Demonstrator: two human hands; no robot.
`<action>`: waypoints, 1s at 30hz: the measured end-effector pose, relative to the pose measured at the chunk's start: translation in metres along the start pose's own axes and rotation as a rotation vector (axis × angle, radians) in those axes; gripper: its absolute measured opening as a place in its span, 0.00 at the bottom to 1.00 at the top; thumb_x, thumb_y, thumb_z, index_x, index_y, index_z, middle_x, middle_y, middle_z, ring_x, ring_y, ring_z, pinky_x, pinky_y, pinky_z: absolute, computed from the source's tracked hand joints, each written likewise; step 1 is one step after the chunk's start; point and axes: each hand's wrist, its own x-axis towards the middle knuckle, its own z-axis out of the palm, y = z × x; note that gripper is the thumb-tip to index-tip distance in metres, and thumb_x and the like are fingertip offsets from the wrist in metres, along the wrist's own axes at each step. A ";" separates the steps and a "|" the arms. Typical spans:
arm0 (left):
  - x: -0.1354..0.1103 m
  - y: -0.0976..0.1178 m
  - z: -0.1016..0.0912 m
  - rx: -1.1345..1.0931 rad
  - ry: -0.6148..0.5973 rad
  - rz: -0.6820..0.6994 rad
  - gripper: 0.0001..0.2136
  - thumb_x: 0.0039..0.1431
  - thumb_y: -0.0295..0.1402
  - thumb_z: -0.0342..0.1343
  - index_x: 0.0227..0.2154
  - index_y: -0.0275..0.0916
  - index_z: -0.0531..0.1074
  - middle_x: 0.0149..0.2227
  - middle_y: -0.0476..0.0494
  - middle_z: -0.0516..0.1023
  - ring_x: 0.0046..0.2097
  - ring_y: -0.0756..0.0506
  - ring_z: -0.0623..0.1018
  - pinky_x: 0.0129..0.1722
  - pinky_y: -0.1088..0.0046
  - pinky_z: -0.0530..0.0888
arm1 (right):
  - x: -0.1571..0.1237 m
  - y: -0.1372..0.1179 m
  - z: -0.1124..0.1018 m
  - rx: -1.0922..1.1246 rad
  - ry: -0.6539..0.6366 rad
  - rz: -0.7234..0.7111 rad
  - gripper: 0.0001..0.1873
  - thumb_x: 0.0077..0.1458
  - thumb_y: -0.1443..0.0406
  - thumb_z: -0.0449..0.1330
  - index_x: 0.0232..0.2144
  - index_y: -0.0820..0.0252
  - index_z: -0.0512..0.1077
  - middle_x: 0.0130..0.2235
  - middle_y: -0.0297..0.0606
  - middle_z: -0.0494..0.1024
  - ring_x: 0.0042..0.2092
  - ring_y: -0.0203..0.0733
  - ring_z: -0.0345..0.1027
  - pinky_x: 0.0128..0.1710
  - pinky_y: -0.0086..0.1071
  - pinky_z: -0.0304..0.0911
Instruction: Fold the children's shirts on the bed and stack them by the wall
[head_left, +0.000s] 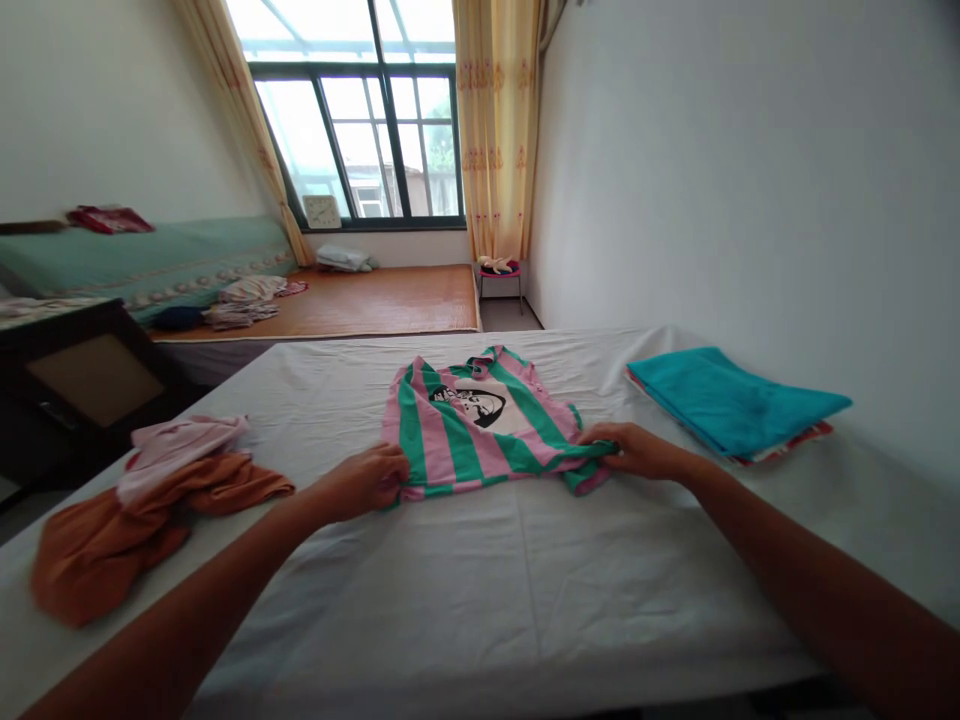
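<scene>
A pink and green striped shirt (476,430) with a black and white printed figure lies spread on the white-sheeted bed, its collar toward the window. My left hand (373,478) pinches the near left corner of its hem. At the near right corner, my right hand (626,448) grips the shirt's edge, where the cloth is bunched and folded over. The fabric between the two hands lies mostly flat, with some creases at the upper left.
Crumpled orange and pale pink clothes (142,510) lie on the left of the white sheet (465,600). A folded teal cloth (739,400) rests at the right near the wall. Beyond stand a mat-covered bed (397,300), a dark cabinet (90,380) and a small stool (500,272).
</scene>
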 end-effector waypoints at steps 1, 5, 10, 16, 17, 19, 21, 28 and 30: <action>-0.001 -0.001 -0.003 0.012 -0.006 -0.026 0.06 0.47 0.25 0.51 0.28 0.39 0.70 0.32 0.47 0.72 0.35 0.47 0.71 0.35 0.76 0.65 | 0.000 -0.003 0.001 -0.005 0.023 0.009 0.18 0.51 0.63 0.59 0.46 0.58 0.76 0.46 0.42 0.77 0.47 0.47 0.70 0.50 0.39 0.61; -0.021 0.003 -0.021 -0.065 -0.136 -0.066 0.07 0.46 0.26 0.52 0.29 0.40 0.71 0.30 0.51 0.73 0.32 0.49 0.71 0.33 0.77 0.65 | -0.010 -0.023 -0.007 0.036 -0.050 0.093 0.15 0.52 0.66 0.56 0.41 0.62 0.76 0.34 0.36 0.78 0.34 0.39 0.68 0.35 0.29 0.62; -0.045 0.011 -0.034 -0.226 -0.262 -0.063 0.09 0.46 0.27 0.53 0.32 0.40 0.74 0.32 0.51 0.76 0.35 0.49 0.73 0.37 0.77 0.67 | -0.013 -0.037 -0.012 0.224 -0.292 0.122 0.16 0.54 0.60 0.58 0.41 0.63 0.77 0.36 0.36 0.77 0.37 0.39 0.68 0.38 0.28 0.62; -0.003 -0.029 -0.041 -0.721 0.027 -0.231 0.12 0.49 0.41 0.60 0.32 0.38 0.71 0.28 0.50 0.72 0.29 0.50 0.72 0.30 0.77 0.68 | 0.046 -0.015 -0.015 0.773 -0.019 0.322 0.17 0.51 0.58 0.64 0.41 0.61 0.74 0.38 0.38 0.77 0.37 0.37 0.70 0.38 0.29 0.66; 0.006 -0.039 -0.039 -0.817 0.141 -0.334 0.15 0.48 0.44 0.60 0.33 0.38 0.70 0.27 0.51 0.71 0.28 0.50 0.71 0.27 0.77 0.68 | 0.058 -0.011 -0.016 0.863 0.130 0.352 0.16 0.52 0.58 0.64 0.41 0.60 0.73 0.39 0.39 0.77 0.36 0.36 0.70 0.38 0.29 0.67; 0.022 -0.054 -0.029 -0.969 0.337 -0.525 0.20 0.48 0.49 0.60 0.35 0.39 0.69 0.28 0.50 0.72 0.27 0.51 0.72 0.26 0.77 0.69 | 0.077 -0.001 -0.014 0.968 0.420 0.397 0.13 0.54 0.58 0.62 0.40 0.57 0.71 0.40 0.39 0.76 0.35 0.35 0.71 0.38 0.29 0.68; 0.030 -0.062 -0.016 -1.086 0.421 -0.616 0.23 0.48 0.52 0.60 0.40 0.40 0.69 0.33 0.47 0.75 0.30 0.49 0.75 0.28 0.75 0.71 | 0.086 0.010 -0.007 0.944 0.631 0.441 0.11 0.56 0.58 0.59 0.40 0.55 0.69 0.41 0.39 0.75 0.34 0.34 0.71 0.36 0.28 0.69; 0.016 -0.041 -0.002 -1.025 0.349 -0.593 0.40 0.46 0.48 0.64 0.62 0.44 0.56 0.36 0.46 0.76 0.34 0.47 0.76 0.31 0.74 0.72 | 0.069 0.028 0.029 0.194 0.421 0.472 0.18 0.56 0.50 0.55 0.34 0.59 0.71 0.35 0.38 0.77 0.34 0.38 0.69 0.32 0.29 0.63; 0.013 -0.036 -0.005 -0.980 0.270 -0.512 0.43 0.46 0.48 0.65 0.63 0.44 0.54 0.35 0.47 0.76 0.34 0.47 0.76 0.31 0.74 0.71 | 0.067 0.023 0.034 0.007 0.344 0.406 0.20 0.53 0.48 0.56 0.31 0.59 0.72 0.30 0.35 0.76 0.32 0.38 0.67 0.32 0.29 0.61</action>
